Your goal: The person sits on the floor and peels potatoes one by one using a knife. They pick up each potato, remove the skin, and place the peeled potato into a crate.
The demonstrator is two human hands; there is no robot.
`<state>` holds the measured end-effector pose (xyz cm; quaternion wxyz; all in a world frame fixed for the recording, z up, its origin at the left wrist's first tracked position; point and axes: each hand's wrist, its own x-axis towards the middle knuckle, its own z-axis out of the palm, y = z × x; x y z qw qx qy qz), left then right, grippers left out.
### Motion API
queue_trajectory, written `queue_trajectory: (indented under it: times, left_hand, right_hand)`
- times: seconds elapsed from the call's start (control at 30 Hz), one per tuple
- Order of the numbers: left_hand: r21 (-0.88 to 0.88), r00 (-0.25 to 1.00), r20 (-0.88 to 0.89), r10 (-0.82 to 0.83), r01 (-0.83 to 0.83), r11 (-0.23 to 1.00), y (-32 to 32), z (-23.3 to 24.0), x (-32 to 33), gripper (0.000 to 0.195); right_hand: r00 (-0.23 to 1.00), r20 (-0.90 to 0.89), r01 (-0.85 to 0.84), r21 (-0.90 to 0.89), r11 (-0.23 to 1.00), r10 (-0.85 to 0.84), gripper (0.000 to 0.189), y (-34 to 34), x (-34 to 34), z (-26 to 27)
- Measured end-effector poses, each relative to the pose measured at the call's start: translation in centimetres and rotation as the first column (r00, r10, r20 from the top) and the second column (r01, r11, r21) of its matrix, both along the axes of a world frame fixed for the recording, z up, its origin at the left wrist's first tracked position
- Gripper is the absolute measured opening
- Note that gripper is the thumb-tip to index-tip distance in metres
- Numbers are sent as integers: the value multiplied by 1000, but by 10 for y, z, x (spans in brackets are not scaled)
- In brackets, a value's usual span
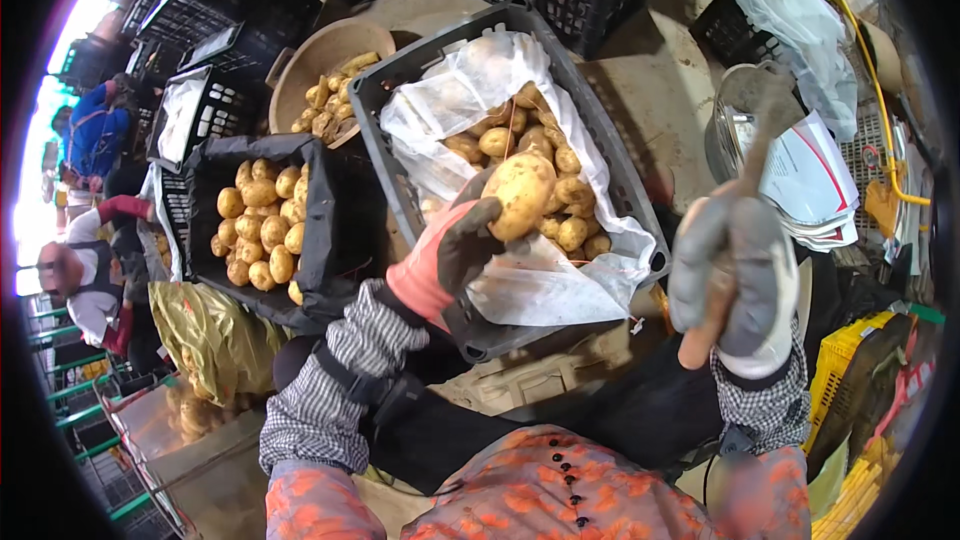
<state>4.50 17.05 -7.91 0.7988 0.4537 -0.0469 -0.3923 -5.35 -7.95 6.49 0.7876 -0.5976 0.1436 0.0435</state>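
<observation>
My left hand [457,247], in a pink glove with a dark palm, holds a large potato [521,195] above a grey plastic crate [607,116]. White plastic film [555,289] lines that crate, which is partly filled with potatoes [574,232]. Off to the right, my right hand [731,285], in a grey and white glove, grips the brown handle of a tool [757,157]. The tool's upper end is blurred, so its exact kind cannot be told. Left of the grey crate, a crate with black lining [322,202] holds more potatoes [259,229].
Behind the crates, a round tub [289,94] holds cut or damaged potatoes. Papers [810,172] lie against a metal bucket [724,109] at right. Black crates [570,11] are stacked at the back; a yellow crate [840,360] is at lower right. Two people [94,270] [97,124] are at left.
</observation>
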Motion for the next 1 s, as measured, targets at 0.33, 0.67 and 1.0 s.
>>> queue_trajectory:
  times: [0.33, 0.67, 1.0]
  left_hand:
    - [-464, 895, -443, -57, -174, 868, 13, 25, -50, 76]
    - [-106, 717, -628, 301, -463, 880, 23, 26, -68, 54]
    - [-357, 822, -556, 128, -374, 856, 55, 6, -66, 65]
  right_hand:
    - [908, -176, -353, 165, 921, 380, 24, 48, 9, -65]
    - [604, 85, -509, -724, 466, 792, 32, 71, 18, -69]
    - [763, -250, -623, -35, 781, 597, 29, 87, 17, -64]
